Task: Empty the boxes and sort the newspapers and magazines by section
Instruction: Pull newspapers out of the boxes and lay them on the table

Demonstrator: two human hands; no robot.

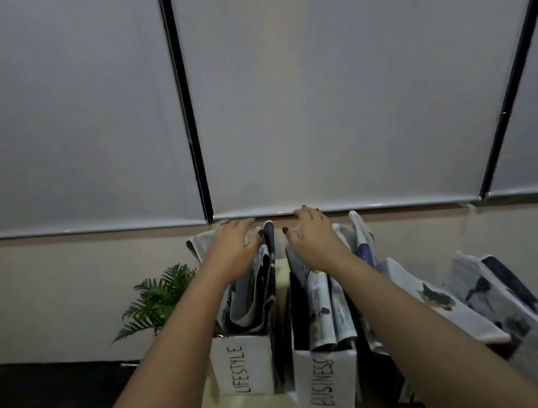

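Reaching over two labelled boxes at the table's far edge, the left hand (236, 244) rests flat-fingered on LIFESTYLE box (244, 367) newspapers (253, 291) and the right hand (313, 235) on BUSINESS box (326, 382) papers (323, 300) — neither gripping, apparently steadying them upright.

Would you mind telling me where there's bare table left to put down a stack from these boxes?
A narrow bare strip of table runs between the LIFESTYLE box and the BUSINESS box, widening slightly in front of the LIFESTYLE box. Right of the BUSINESS box it is crowded with leaning newspapers.
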